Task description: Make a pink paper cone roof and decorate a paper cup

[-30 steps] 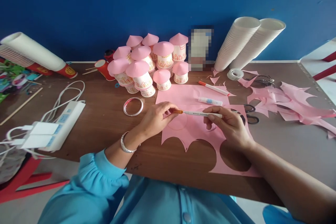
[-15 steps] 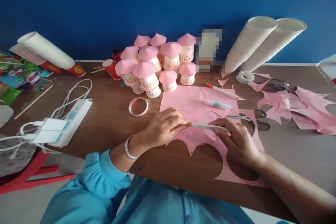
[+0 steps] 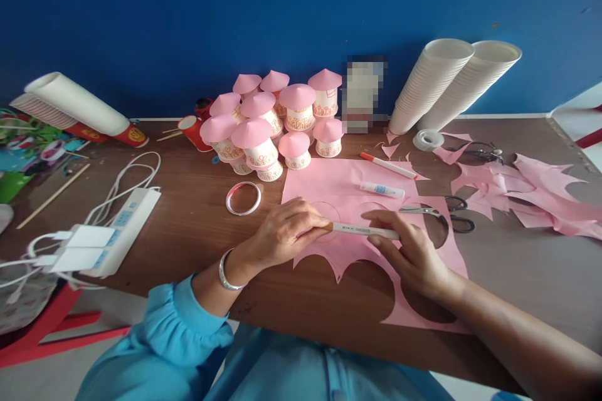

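Observation:
Between my two hands lies a slim white marker pen (image 3: 357, 230) with a brownish end, held level above pink paper. My left hand (image 3: 289, 232) is closed on the brown end, with a silver bangle at the wrist. My right hand (image 3: 416, 247) pinches the white end between thumb and fingers. Below, the pink paper sheet (image 3: 320, 178) has round pieces cut out of it and a drawn circle. On it rest a red-capped marker (image 3: 389, 166) and a white glue stick (image 3: 383, 190). Black-handled scissors (image 3: 458, 213) lie just beyond my right hand.
Several paper-cup houses with pink cone roofs (image 3: 254, 131) stand at the back. Stacked white cups (image 3: 427, 84) lean on the wall. Tape rolls (image 3: 243, 198), pink scraps (image 3: 508, 182) and a power strip (image 3: 125, 232) with cables lie on the brown table (image 3: 197, 238).
The view has shifted slightly, so most things sit a little further left and lower. Both hands keep hold of the marker pen, with little visible change in grip.

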`<control>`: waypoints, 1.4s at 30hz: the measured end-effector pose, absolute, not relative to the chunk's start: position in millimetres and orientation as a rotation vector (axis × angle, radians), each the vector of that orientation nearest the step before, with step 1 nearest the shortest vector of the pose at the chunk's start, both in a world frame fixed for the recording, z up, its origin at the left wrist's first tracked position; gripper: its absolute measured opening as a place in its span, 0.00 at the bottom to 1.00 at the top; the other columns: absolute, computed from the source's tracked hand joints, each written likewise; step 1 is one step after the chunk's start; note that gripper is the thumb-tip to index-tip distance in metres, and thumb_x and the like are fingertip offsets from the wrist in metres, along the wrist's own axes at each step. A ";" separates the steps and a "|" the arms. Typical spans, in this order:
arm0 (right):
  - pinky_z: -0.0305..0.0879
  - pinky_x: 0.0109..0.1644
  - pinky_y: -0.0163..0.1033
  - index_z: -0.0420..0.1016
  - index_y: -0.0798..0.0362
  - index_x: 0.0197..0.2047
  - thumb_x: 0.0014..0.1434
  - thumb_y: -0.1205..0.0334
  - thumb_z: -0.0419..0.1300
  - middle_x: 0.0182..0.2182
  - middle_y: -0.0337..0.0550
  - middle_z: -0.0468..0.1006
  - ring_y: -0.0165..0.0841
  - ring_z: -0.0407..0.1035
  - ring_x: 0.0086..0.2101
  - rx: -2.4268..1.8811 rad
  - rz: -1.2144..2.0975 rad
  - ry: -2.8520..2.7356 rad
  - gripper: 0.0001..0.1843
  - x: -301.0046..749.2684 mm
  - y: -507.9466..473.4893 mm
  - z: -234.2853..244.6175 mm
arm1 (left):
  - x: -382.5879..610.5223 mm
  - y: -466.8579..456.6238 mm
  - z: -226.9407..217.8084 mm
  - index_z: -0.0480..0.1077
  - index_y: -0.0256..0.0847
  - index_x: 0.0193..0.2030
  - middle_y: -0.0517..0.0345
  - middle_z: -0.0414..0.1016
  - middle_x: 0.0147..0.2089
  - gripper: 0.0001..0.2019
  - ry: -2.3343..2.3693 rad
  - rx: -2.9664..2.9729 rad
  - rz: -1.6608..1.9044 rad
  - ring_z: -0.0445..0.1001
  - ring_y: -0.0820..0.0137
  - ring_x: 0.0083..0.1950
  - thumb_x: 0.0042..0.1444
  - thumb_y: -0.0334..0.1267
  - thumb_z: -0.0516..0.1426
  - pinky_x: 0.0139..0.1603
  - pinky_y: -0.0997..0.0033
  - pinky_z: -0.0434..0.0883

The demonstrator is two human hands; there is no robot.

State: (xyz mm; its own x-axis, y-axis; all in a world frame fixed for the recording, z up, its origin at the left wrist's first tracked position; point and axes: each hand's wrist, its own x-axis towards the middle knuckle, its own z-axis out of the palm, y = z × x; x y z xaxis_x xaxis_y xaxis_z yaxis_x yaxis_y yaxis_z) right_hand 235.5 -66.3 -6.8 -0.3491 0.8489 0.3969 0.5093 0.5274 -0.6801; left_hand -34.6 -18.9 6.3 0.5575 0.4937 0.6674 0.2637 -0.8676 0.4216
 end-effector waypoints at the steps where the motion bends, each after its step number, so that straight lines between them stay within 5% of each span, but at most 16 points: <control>1: 0.73 0.34 0.37 0.72 0.50 0.55 0.74 0.60 0.58 0.37 0.44 0.83 0.34 0.78 0.31 -1.055 0.485 -2.041 0.10 237.6 -65.5 -7.6 | -34.7 -18.5 6.7 0.74 0.41 0.46 0.57 0.83 0.36 0.08 0.639 2.480 1.201 0.79 0.71 0.36 0.63 0.29 0.66 0.38 0.69 0.78; 6: 0.70 0.32 0.36 0.73 0.51 0.52 0.72 0.71 0.58 0.34 0.42 0.82 0.33 0.76 0.30 -0.868 0.280 -2.136 0.09 240.6 -65.8 -7.3 | -34.0 -19.9 9.9 0.77 0.42 0.46 0.57 0.86 0.37 0.08 0.665 2.239 1.134 0.81 0.72 0.35 0.62 0.29 0.67 0.37 0.71 0.79; 18: 0.71 0.33 0.36 0.73 0.52 0.51 0.77 0.63 0.52 0.35 0.42 0.84 0.32 0.79 0.30 -1.023 0.493 -2.140 0.09 224.2 -75.5 -9.5 | -27.0 -23.7 11.6 0.76 0.40 0.44 0.55 0.84 0.37 0.06 0.594 2.244 1.067 0.82 0.72 0.38 0.62 0.28 0.66 0.42 0.73 0.80; 26: 0.73 0.34 0.36 0.76 0.50 0.48 0.75 0.63 0.56 0.36 0.43 0.81 0.32 0.77 0.32 -1.093 0.315 -2.112 0.07 235.2 -61.3 -16.6 | -40.1 -14.3 -1.1 0.68 0.45 0.68 0.45 0.77 0.62 0.20 0.934 2.314 1.127 0.77 0.62 0.61 0.71 0.37 0.59 0.61 0.57 0.78; 35: 0.72 0.46 0.47 0.83 0.51 0.43 0.72 0.58 0.56 0.43 0.51 0.81 0.44 0.75 0.44 -1.568 -0.196 -2.105 0.14 303.5 2.7 -2.7 | -55.5 15.1 -25.4 0.74 0.46 0.59 0.48 0.74 0.59 0.14 1.204 2.418 1.187 0.74 0.58 0.62 0.68 0.38 0.61 0.65 0.50 0.74; 42: 0.68 0.47 0.47 0.84 0.49 0.38 0.66 0.59 0.57 0.44 0.49 0.81 0.45 0.73 0.44 -1.999 -0.167 -1.991 0.13 341.8 45.4 -15.2 | -53.4 12.8 -24.0 0.76 0.46 0.56 0.49 0.74 0.59 0.12 1.255 2.437 1.136 0.74 0.57 0.63 0.67 0.38 0.61 0.68 0.47 0.72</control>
